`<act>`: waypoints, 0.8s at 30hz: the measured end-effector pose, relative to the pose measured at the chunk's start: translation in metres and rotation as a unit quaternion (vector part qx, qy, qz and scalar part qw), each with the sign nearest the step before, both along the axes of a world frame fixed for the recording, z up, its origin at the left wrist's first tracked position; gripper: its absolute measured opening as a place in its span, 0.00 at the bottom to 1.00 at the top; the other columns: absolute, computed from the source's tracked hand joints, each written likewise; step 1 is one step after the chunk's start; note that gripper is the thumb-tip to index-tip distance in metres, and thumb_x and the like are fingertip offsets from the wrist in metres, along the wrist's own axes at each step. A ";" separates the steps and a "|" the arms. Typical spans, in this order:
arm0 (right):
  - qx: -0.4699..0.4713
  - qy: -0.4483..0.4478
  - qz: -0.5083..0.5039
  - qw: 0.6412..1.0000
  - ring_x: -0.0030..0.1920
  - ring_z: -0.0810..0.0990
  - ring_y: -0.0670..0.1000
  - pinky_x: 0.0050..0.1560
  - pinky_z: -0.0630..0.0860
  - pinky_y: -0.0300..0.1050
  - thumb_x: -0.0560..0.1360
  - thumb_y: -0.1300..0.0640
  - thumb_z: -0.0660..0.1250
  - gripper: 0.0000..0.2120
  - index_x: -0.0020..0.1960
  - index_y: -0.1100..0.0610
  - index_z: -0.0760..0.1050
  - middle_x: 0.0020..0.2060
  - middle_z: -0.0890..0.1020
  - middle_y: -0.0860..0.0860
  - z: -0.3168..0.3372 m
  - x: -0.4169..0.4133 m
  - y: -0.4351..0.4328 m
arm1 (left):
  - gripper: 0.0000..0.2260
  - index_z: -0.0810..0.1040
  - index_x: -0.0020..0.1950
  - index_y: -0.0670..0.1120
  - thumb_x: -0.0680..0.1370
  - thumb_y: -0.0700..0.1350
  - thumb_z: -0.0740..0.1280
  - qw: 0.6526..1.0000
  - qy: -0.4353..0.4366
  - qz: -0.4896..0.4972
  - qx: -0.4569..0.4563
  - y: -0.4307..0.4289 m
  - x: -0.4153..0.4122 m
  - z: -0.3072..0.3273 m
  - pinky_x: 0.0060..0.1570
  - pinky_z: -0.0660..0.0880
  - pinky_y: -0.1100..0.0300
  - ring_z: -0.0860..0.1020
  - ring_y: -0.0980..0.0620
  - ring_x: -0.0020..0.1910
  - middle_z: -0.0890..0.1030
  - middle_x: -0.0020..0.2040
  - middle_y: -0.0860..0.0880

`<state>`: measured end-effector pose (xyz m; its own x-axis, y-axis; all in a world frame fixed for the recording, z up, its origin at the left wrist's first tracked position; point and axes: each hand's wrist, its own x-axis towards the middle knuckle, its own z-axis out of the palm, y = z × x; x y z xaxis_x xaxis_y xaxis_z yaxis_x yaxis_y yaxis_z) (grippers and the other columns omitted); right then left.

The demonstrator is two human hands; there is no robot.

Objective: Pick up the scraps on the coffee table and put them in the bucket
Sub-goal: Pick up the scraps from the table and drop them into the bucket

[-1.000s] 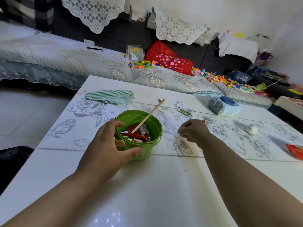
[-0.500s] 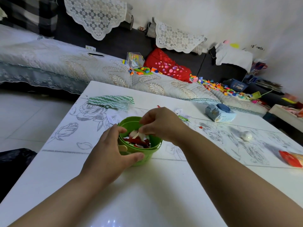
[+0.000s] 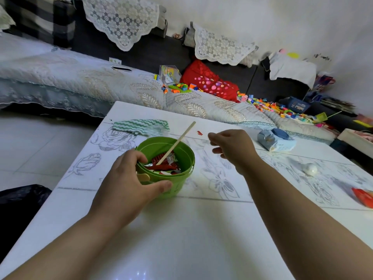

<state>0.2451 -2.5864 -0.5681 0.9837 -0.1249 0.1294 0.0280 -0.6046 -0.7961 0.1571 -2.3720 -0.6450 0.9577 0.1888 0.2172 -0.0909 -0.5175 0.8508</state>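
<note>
The white desk [image 3: 181, 239] with grey flower outlines carries everything here. The left grip [image 3: 125, 182] holds the green bucket [image 3: 177, 188]: its thumb presses the near outer wall and its fingers curl over the rim on the left side. A flat wooden stick [image 3: 143, 176] pokes out just under those fingers. Inside the bucket, right of the left grip, lie red and silvery scraps [image 3: 165, 167], and a long thin wooden stick [image 3: 178, 142] leans among them, its top slanting away past the far rim.

The right grip [image 3: 232, 147] hangs above the desk to the right of the bucket, apart from it, fingers loosely bent and holding nothing that can be seen. Just beyond and left of its fingertips a small red scrap [image 3: 199, 133] lies on the desk. Well to the right of this grip sit a small white ball [image 3: 310, 169] and, at the frame's edge, a red wrapper [image 3: 363, 197].

Beyond the right grip lies a blue tissue pack [image 3: 275, 139]. Beyond the left grip, past the bucket, lies a green-and-white wavy cloth [image 3: 141, 126]. Farther still is a sofa [image 3: 80, 81] strewn with coloured toy bricks [image 3: 179, 87].
</note>
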 end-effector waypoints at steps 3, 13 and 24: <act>-0.077 0.030 -0.018 0.996 0.42 0.85 0.53 0.46 0.78 0.48 0.72 0.53 0.70 0.07 0.42 0.56 0.83 0.41 0.86 0.55 -0.024 0.021 -0.011 | 0.26 0.67 0.50 0.57 0.60 0.59 0.76 1.000 -0.007 0.027 -0.001 0.012 0.001 0.002 0.36 0.70 0.62 0.74 0.63 0.44 0.74 0.52 0.54; -0.252 0.110 0.119 0.954 0.72 0.67 0.54 0.70 0.63 0.48 0.71 0.40 0.68 0.37 0.75 0.52 0.61 0.73 0.67 0.52 -0.087 0.055 0.042 | 0.25 0.67 0.50 0.57 0.61 0.57 0.77 0.998 0.004 0.070 0.009 0.036 -0.002 -0.001 0.36 0.66 0.67 0.71 0.65 0.44 0.72 0.51 0.55; -0.311 0.060 0.057 0.947 0.49 0.81 0.57 0.43 0.73 0.42 0.75 0.55 0.65 0.08 0.47 0.56 0.82 0.45 0.84 0.55 -0.102 0.078 0.074 | 0.25 0.67 0.51 0.56 0.61 0.56 0.77 0.995 0.012 0.097 0.009 0.050 -0.005 -0.002 0.36 0.65 0.69 0.70 0.66 0.42 0.72 0.51 0.54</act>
<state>0.3232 -2.5127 -0.6696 0.9985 0.0459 0.0302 0.0527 -0.9562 -0.2881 0.1523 -2.3216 -0.6467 0.9090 0.3663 0.1990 0.0325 -0.5382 0.8422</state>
